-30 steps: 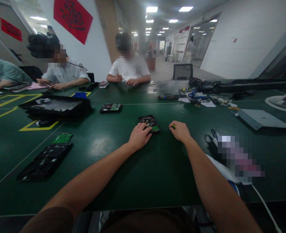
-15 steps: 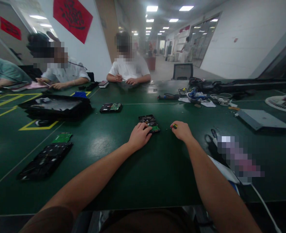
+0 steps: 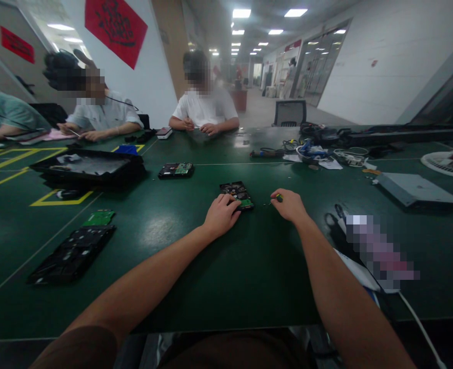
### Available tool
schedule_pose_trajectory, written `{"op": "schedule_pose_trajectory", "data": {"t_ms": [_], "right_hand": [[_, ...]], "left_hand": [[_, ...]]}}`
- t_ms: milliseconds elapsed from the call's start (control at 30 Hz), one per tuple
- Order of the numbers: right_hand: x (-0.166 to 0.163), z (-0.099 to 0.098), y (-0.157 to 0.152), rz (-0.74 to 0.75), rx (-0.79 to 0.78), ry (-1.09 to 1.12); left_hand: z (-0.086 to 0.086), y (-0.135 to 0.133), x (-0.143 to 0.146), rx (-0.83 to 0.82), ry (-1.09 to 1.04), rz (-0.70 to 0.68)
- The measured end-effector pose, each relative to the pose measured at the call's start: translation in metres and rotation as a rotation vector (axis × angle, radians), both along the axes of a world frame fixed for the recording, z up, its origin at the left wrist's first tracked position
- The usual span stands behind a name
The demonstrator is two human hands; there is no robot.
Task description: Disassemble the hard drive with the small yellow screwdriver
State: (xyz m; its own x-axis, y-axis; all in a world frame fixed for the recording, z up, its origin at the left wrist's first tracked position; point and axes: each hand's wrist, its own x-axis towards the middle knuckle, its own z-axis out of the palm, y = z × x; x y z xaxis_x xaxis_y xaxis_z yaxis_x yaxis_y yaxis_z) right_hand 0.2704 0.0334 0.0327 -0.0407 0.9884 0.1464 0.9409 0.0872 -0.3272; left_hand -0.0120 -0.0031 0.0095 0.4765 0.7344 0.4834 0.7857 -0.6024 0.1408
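Right hand [image 3: 290, 205]: one, fingers curled shut around one small screwdriver [image 3: 279, 197], tip aimed left, seemingly held so for fine turning. Left hand [image 3: 220, 215]: one, just to its left, fingers laid loosely on the near edge of a hard drive [image 3: 237, 193], clasping nothing, probably pinning the drive against sliding. Hard drives: two; the second hard drive [image 3: 175, 170] lies farther left and beyond. Green table [image 3: 249, 277]: one. Seated people opposite: three.

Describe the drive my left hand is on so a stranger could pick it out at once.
On the big green table, look just beyond the centre, where the left hand rests. The hard drive lies under its fingers, black with a green corner. Unlike the similar drive farther left, this one is being touched.
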Motion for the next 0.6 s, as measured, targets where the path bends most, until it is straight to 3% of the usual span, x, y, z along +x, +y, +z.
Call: {"op": "schedule_pose_trajectory", "data": {"t_ms": [167,433,600], "right_hand": [[-0.012,-0.004,-0.004,0.146,-0.013,-0.072],[-0.015,-0.004,-0.006,0.115,0.001,-0.088],[-0.012,0.002,-0.005,-0.003,0.034,-0.061]], "left_hand": [[0.0,0.0,0.001,-0.003,-0.001,0.004],[0.001,0.0,0.001,-0.014,0.003,0.004],[0.001,0.0,0.0,-0.012,-0.005,-0.001]]}}
